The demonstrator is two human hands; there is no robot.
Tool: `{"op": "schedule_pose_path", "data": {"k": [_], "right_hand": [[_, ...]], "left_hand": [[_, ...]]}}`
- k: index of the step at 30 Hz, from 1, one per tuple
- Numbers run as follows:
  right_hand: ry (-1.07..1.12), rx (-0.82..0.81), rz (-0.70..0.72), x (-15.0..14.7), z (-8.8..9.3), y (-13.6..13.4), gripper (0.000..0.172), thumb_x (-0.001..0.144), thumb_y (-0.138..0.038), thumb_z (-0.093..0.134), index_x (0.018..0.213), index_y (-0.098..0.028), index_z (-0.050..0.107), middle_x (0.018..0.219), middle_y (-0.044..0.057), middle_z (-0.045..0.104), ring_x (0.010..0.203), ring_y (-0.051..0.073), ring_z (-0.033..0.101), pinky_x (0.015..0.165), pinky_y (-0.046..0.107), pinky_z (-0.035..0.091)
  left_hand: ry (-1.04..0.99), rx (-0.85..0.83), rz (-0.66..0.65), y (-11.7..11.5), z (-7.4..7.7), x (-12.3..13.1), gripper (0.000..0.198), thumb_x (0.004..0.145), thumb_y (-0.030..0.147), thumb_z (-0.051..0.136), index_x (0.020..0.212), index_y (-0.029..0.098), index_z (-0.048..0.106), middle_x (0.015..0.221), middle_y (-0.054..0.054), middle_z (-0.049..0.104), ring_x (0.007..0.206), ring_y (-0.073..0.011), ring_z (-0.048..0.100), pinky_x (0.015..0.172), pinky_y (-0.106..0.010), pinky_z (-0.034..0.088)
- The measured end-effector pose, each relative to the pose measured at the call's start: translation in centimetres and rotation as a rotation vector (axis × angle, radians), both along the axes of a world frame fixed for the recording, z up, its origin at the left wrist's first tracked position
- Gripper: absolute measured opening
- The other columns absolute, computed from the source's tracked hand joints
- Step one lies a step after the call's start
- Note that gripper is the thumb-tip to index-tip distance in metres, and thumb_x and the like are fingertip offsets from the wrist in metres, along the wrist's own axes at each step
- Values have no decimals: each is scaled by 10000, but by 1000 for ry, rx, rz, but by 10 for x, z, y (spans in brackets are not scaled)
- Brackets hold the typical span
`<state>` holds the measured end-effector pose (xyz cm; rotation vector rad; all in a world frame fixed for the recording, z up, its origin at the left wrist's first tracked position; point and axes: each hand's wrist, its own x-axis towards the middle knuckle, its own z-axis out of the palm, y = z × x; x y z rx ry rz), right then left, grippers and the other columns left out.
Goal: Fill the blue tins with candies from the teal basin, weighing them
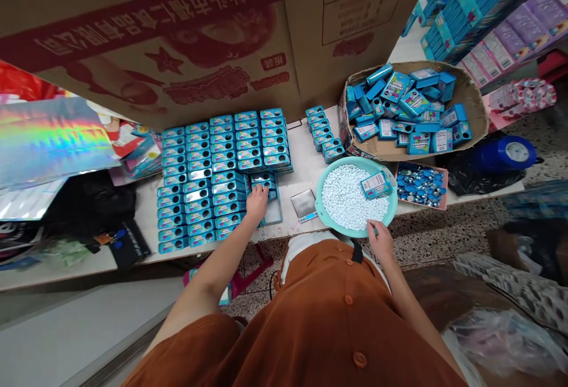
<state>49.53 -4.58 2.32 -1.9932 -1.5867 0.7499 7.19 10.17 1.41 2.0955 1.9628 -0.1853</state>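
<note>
My left hand (257, 202) reaches to the right end of the tin rows, its fingers closed on a small blue tin (268, 180) low in the gap there. Beside it stand stacked rows of blue tins (213, 159), each with a dark round hole on the side facing me. My right hand (380, 239) is at the near rim of a turquoise basin (326, 216), thumb and forefinger slightly apart, with nothing visible in them. White candies (348, 194) fill the basin, and one blue tin (375, 184) lies on top of them.
A cut-down carton (477, 132) of loose blue tins stands behind the basin, a box of small blue and silver caps (421, 184) at its right. A short tin row (323, 134) and a flat silver-grey piece (303, 204) lie between. Large cardboard boxes (293, 38) wall off the back.
</note>
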Motion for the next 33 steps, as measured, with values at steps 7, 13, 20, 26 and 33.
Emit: {"op": "schedule_pose_path", "data": {"k": [7, 13, 20, 26, 33], "right_hand": [[6, -15, 15, -2, -1, -1, 360, 945, -406, 392, 1012, -182, 666, 1021, 126, 691, 973, 254, 620, 882, 419, 480], [15, -7, 10, 1, -2, 3, 354, 940, -412, 401, 1001, -198, 677, 1028, 112, 704, 966, 250, 636, 879, 411, 494], [19, 16, -40, 5, -6, 0, 342, 931, -419, 417, 974, -218, 690, 1007, 105, 720, 943, 257, 665, 860, 425, 527], [3, 28, -139, 16, -4, -19, 327, 937, -407, 402, 972, -249, 687, 999, 103, 723, 936, 279, 678, 841, 456, 545], [42, 12, -282, 20, -8, -49, 271, 929, -413, 415, 982, -331, 667, 996, 67, 719, 940, 298, 680, 834, 489, 553]], "left_hand": [[0, 18, 60, 2, -12, 4, 315, 837, 47, 331, 1041, 137, 553, 1069, -191, 528, 1031, -310, 527, 807, -395, 475], [-52, 123, 49, -1, 5, 16, 327, 829, 195, 517, 1156, 179, 526, 1081, -170, 502, 1108, -356, 467, 924, -505, 412], [-324, 178, -221, 46, 16, 108, 381, 858, 377, 557, 1196, 204, 524, 1167, -140, 531, 1142, -318, 462, 965, -436, 381], [-371, 155, -319, 133, -5, 187, 291, 835, 226, 563, 1126, 217, 560, 1153, -115, 569, 1119, -291, 496, 943, -408, 391], [-366, 132, -375, 169, -23, 221, 435, 688, 152, 694, 1101, 177, 560, 1176, -149, 568, 1094, -324, 512, 926, -429, 403]]}}
